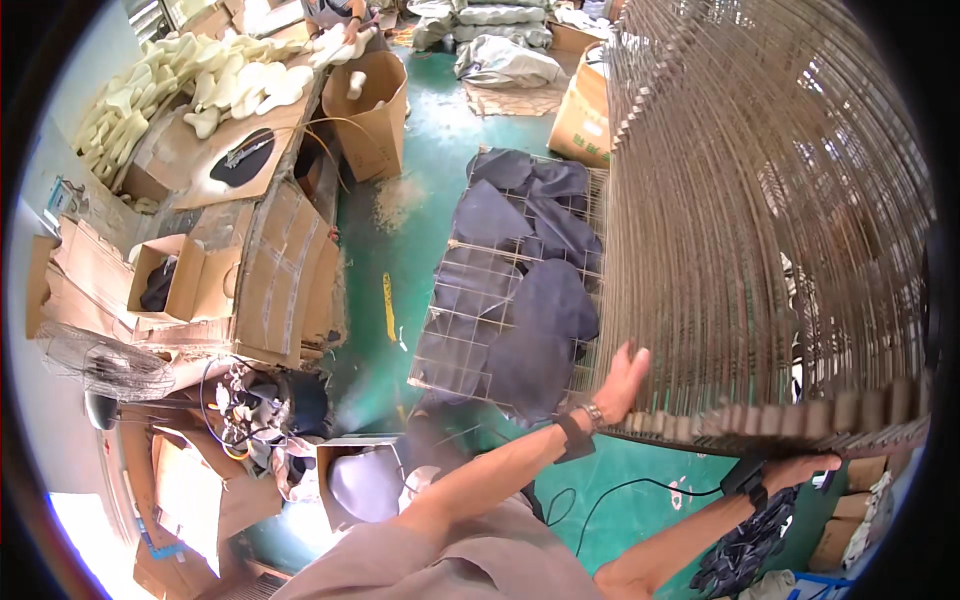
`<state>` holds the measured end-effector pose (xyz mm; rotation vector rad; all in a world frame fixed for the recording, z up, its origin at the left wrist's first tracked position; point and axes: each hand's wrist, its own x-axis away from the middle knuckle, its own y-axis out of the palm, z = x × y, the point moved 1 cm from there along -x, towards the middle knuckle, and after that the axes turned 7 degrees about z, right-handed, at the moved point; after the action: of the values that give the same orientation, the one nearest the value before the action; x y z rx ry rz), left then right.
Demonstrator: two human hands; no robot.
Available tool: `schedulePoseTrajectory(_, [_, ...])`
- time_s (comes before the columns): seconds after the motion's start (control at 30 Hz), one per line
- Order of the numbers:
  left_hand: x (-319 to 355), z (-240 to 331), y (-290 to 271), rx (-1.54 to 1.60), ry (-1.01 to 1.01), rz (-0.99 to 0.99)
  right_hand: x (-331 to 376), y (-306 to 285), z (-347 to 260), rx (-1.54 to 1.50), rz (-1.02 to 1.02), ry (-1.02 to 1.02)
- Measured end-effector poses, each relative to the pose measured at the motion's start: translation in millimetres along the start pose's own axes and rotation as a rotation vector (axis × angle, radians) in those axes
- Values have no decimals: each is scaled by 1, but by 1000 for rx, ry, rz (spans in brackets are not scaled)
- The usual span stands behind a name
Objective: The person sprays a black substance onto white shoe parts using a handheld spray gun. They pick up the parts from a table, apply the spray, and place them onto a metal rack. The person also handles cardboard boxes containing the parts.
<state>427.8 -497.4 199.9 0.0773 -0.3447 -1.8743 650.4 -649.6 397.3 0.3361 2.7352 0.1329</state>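
Leftmost, toward nine o'clock, stood one round wire guard (105,365), and just above it one small open carton (185,285) with a dark bundle (158,285) inside. At ten o'clock one cardboard-covered table (268,122) bore a heap of cream-coloured shapes (262,85), too many to count, and one dark flat piece (243,160). One tall open carton (375,140) stood at eleven o'clock, one pale piece inside, with one other person (335,12) partly visible beyond it. Toward seven o'clock one box (323,480) held a rounded grey piece (365,485). Near the centre one yellow strip (388,305) lay on the green floor (375,235); to its right one wire panel (455,243) lay among dark fabric pieces (545,315), at least five of them, overlapping.

From one to four o'clock rose one large stack of wire racks (700,230), its layers too dense to count. Two hands met its lower edge, both toward four o'clock. The left hand (622,385) touched the near corner, thumb and fingers pointing upward; whether they gripped, I could not tell. The right hand (795,470), farther out, reached under the edge, one digit stretched outward, the other fingers hidden, their grip unclear. Below it, nearer five o'clock, lay one dark heap (740,555).
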Motion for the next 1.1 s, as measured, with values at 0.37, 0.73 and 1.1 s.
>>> schedulePoseTrajectory(0.37, [-6, 36, -35, -150, -3, -121, 30, -18, 7, 212, 146, -12])
schedulePoseTrajectory(0.73, [-16, 74, -146, -66, -106, -190, 94, -15, -21, 250, 265, -34])
schedulePoseTrajectory(1.1, [-26, 77, -141, -117, -56, -232, 113, -12, -30, 227, 275, -1])
